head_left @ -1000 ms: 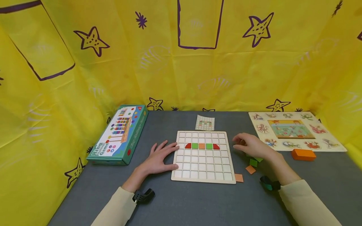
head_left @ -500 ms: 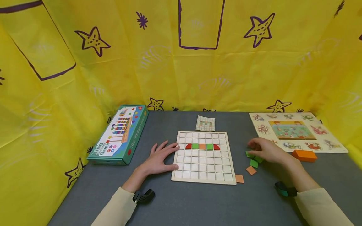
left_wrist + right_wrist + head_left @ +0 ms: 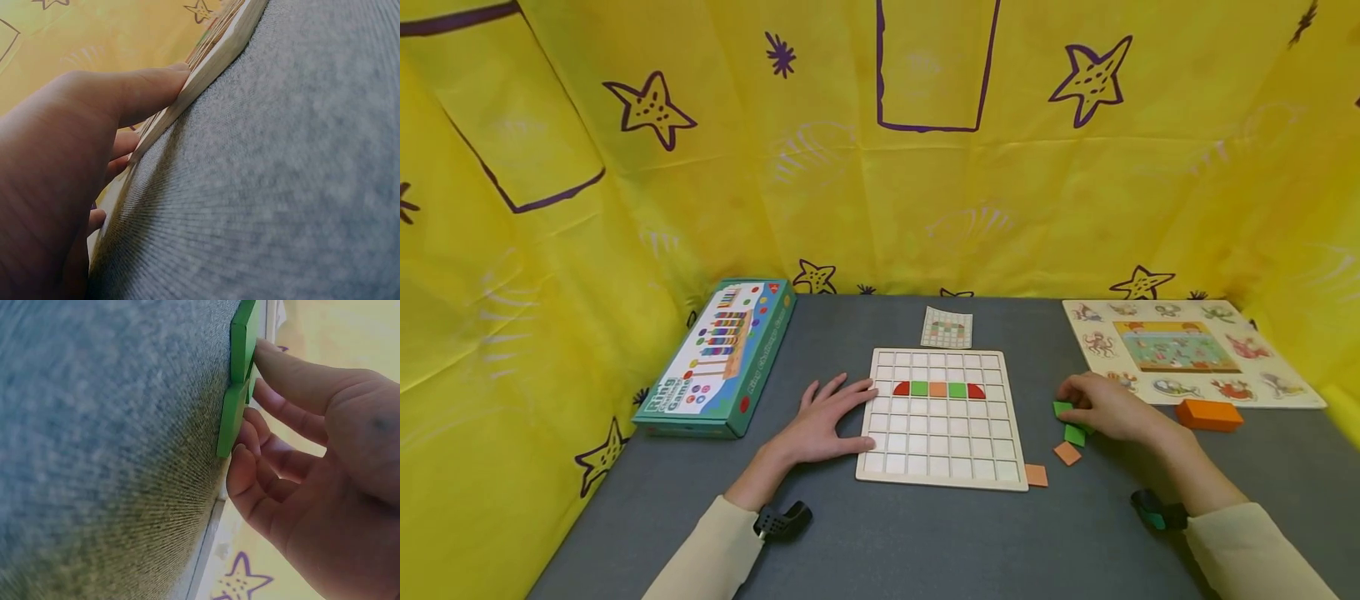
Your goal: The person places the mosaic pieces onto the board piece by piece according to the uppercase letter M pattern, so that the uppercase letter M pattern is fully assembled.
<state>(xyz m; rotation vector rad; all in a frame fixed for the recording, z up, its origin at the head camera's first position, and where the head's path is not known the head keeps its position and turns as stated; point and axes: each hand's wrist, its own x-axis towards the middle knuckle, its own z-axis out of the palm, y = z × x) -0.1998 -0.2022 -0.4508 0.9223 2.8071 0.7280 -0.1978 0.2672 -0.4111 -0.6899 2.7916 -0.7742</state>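
yellow printed cloth hangs behind a dark grey table. the right hand is down at a huddle of green tiles, its thumb and fingers bent; the thumb tip looks to be against one tile, but whether anything is pinched i cannot tell. left of it lies the gridded board. the left hand grasps nothing: fingers spread, resting on the board's left edge. one row sits on the grid, red end pieces outside, green squares next, an orange square in the middle. loose orange tiles lie nearby (one right at the board's corner), and a small card just beyond the board.

the green tiles seem to overlap, so the fingers might lift two together or send one sliding. a shove from the left hand could skid the board and jar the row.

some green tiles are covered by the right hand, so their number is uncertain; the card's print is tiny; the left wrist view shows the board nearly edge-on, its pieces out of sight; both sleeves are cut off
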